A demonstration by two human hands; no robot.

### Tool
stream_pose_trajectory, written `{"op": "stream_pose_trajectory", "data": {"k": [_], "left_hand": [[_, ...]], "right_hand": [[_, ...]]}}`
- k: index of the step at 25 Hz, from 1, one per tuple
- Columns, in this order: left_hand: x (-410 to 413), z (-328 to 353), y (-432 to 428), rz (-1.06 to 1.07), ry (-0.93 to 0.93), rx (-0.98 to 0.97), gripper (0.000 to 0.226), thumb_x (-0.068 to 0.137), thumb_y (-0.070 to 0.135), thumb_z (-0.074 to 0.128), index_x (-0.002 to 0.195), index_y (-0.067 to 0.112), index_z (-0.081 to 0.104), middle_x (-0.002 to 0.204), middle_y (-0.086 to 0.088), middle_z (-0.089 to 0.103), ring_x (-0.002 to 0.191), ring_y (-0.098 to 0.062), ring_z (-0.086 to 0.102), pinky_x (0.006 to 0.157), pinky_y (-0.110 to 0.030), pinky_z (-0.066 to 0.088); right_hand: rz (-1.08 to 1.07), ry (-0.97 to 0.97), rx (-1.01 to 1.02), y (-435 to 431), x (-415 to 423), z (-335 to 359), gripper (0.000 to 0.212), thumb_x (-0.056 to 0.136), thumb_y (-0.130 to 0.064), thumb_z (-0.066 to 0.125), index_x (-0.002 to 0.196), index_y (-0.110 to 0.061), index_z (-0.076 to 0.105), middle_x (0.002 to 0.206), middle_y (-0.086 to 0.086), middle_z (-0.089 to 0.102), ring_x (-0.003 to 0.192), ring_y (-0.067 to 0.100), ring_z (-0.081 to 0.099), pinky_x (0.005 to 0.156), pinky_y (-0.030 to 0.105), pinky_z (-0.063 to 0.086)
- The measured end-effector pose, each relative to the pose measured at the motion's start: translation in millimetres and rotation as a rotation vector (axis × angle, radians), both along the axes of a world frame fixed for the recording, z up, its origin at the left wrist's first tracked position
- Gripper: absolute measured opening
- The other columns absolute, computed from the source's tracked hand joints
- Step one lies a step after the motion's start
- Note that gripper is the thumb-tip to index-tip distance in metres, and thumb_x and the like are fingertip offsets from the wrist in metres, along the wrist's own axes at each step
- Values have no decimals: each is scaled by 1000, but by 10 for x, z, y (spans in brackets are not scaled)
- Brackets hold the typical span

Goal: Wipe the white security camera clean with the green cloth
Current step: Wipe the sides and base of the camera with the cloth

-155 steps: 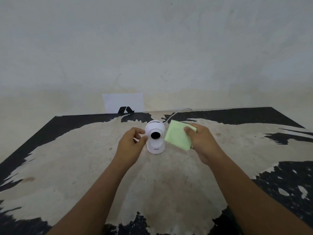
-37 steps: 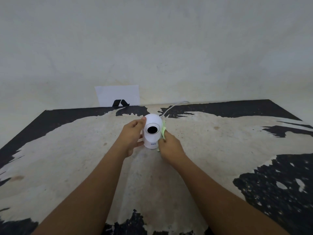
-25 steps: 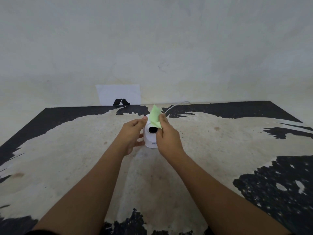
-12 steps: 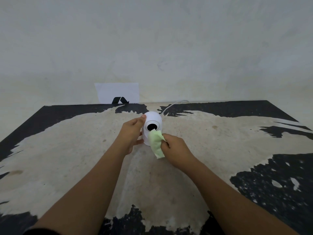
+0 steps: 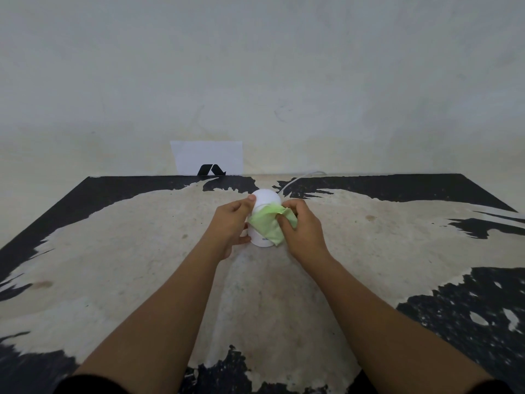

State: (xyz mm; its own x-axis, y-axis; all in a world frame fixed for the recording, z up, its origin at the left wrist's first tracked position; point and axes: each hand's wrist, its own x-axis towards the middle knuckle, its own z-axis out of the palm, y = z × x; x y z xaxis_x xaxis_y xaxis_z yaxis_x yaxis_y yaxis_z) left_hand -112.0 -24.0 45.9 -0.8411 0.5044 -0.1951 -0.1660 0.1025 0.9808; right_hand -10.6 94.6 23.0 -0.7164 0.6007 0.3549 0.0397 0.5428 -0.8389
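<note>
Over cam (image 5: 266, 198) lens now, green cloth (image 5: 267, 224), vs below 0.5 s ago.

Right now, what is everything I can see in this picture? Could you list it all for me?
security camera: one, white, standing mid-table, its front covered by the cloth.
cloth: one, light green, draped over the camera's front.
cable: one, white, running from behind the camera toward the wall.
paper sheet: one, white with a black mark, propped against the wall behind the table.
table: one, black with its coating worn to beige.
wall: one, off-white, behind the table.
left hand: one, steadying the camera's left side.
right hand: one, gripping the cloth against the camera.
</note>
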Motion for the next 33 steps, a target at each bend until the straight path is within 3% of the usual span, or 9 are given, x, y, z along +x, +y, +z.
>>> {"op": "stream_pose_trajectory", "data": {"k": [3, 7, 9, 13, 17, 21, 25, 29, 33], "left_hand": [[-3, 12, -2, -2, 1, -10, 46, 85, 52, 56, 116, 20, 65, 118, -6, 66, 93, -23, 65, 69, -39, 58], [-7, 14, -2, 8, -21, 12, 31, 86, 46, 58, 101, 20, 67, 111, -11, 67, 93, -30, 68, 65, -42, 60], [-21, 33, -6, 0, -45, 22, 27, 86, 43, 60, 98, 20, 68, 108, -13, 70, 90, -30, 69, 64, -42, 60], [-64, 3, -17, -48, -30, 3, 36, 85, 46, 60, 105, 17, 67, 107, -10, 70, 90, -25, 67, 72, -44, 59], [-94, -5, -28, -60, -41, 6, 38, 86, 47, 58, 108, 17, 66, 112, -8, 68, 96, -29, 67, 73, -47, 59], [-92, 1, -19, -80, -74, 39, 36, 86, 46, 59, 105, 16, 66, 111, -8, 69, 91, -28, 68, 75, -48, 58], [-106, -15, -11, -57, -49, 37, 38, 83, 47, 62, 103, 15, 67, 110, -13, 69, 90, -28, 66, 78, -44, 58], [-109, -6, -23, -55, -25, 15, 40, 81, 49, 63, 101, 15, 67, 108, -15, 69, 94, -32, 69, 79, -51, 58], [-90, 23, -27, -67, -26, -10, 38, 84, 49, 60, 103, 17, 66, 109, -13, 69, 95, -33, 68, 79, -53, 58]], "right_hand": [[20, -2, -63, 59, 4, 5, 31, 86, -19, 63, 117, -19, 58, 104, -9, 62, 94, 12, 59, 79, 23, 47], [110, -44, -88, 38, -64, 84, 54, 80, -26, 70, 130, -24, 51, 116, -12, 59, 98, 11, 60, 75, 16, 45], [108, -69, -59, 13, -129, 111, 63, 77, -31, 72, 135, -25, 47, 122, -8, 58, 103, 12, 59, 81, 22, 46], [69, -44, -129, 23, -162, 153, 44, 84, -29, 65, 128, -26, 56, 122, -2, 64, 98, 11, 60, 84, 26, 51], [144, -95, -102, 169, -94, 92, 49, 87, -25, 60, 136, -29, 51, 136, -5, 58, 119, 10, 55, 102, 35, 46], [141, -125, -80, 88, -102, 51, 68, 76, -21, 72, 136, -33, 43, 128, -7, 57, 108, 12, 57, 89, 30, 49], [52, -68, -47, -110, -251, 4, 78, 69, -29, 78, 135, -26, 37, 133, 2, 49, 115, 18, 51, 88, 29, 42], [29, -57, -94, -115, -259, 52, 69, 71, -38, 75, 130, -28, 41, 128, -1, 53, 110, 18, 55, 85, 31, 46], [88, -58, -218, 6, -194, 108, 43, 85, -29, 65, 125, -30, 49, 120, -3, 60, 98, 16, 60, 79, 31, 53]]}}
